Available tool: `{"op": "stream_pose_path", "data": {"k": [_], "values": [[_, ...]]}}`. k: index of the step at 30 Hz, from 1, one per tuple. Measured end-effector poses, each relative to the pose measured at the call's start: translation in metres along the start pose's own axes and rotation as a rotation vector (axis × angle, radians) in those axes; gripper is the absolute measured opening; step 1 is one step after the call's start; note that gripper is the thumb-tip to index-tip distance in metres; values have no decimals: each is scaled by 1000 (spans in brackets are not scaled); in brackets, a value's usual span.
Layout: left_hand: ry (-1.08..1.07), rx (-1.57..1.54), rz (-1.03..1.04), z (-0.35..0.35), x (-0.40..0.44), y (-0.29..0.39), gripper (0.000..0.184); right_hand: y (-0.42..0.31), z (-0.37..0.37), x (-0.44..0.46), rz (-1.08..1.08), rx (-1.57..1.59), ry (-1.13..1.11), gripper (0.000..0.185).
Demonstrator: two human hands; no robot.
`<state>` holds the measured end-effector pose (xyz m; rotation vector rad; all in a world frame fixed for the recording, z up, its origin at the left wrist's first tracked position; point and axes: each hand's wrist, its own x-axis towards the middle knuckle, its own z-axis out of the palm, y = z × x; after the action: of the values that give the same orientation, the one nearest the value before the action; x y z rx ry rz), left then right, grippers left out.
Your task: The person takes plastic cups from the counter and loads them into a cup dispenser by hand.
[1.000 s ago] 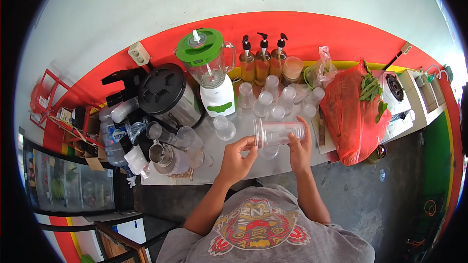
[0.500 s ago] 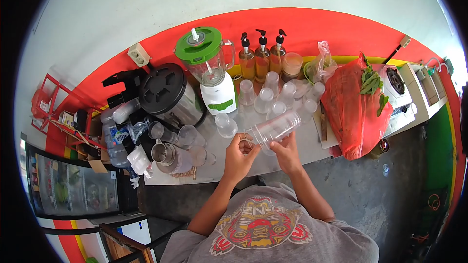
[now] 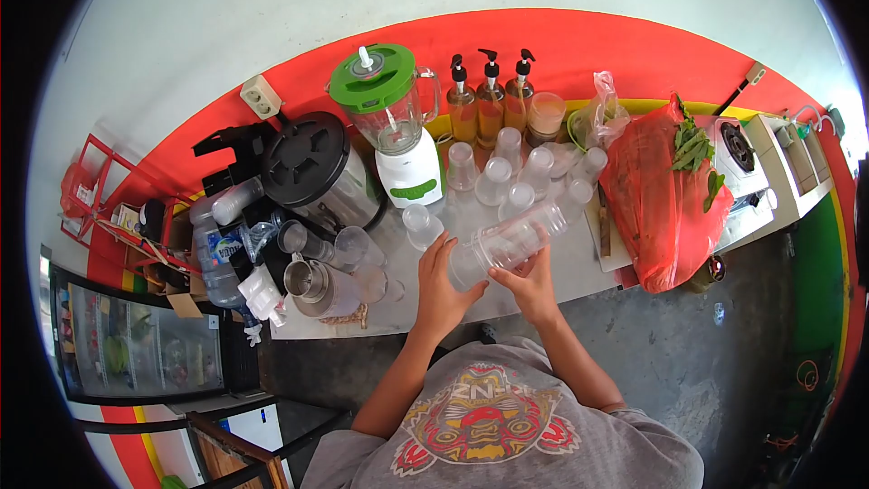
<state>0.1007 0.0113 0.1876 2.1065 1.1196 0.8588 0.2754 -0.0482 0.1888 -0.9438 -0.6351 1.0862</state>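
Note:
A nested stack of clear plastic cups (image 3: 518,234) is held at a slant above the front of the table. My left hand (image 3: 440,288) is closed around the wide rim end, thumb below and fingers along the far side. From beneath, my right hand (image 3: 529,286) grips the middle of the stack, its thumb pressed on the near side; some of its fingers are hidden behind the plastic. Just beyond my left hand, an upside-down clear cup (image 3: 422,226) stands on the table. More upturned cups (image 3: 494,183) are grouped behind the stack.
A green-lidded blender (image 3: 405,167), pump bottles (image 3: 490,109) and a large black-lidded steel container (image 3: 312,172) line the back. Left are a metal shaker (image 3: 312,282) and clear pitchers (image 3: 358,246). A red plastic bag (image 3: 656,208) with leaves lies right, beside a stove (image 3: 738,154).
My left hand has gone from pinching the rim to wrapping around the rim end of the stack. My right hand still holds the middle. The view has shifted slightly.

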Motion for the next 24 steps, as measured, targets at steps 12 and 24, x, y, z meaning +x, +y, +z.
{"op": "stream_pose_path", "data": {"k": [12,24], "values": [[-20,199,-193,50,-30,-81,86,0,-9,-6,20,-6,7,100],[-105,205,-258,79,-39,-130,97,1,-21,-9,35,-68,70,94]]}}
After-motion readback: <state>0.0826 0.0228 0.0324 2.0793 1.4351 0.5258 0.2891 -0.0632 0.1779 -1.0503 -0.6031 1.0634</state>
